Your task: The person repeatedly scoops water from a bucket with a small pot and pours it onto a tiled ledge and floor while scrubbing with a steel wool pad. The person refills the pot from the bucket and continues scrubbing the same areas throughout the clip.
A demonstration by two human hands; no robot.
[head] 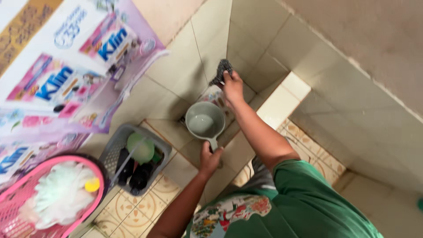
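A grey water dipper [205, 120] is held by its handle in the left hand [209, 158], which is closed around it; water is seen inside the bowl. Just beyond it, a dark scouring pad [221, 70] is gripped in the closed right hand [232, 86] and pressed against the tiled wall [185, 66]. To the left, a grey basket [115, 145] is set on the patterned floor [141, 207], with a pink basket [94, 165] nearer left.
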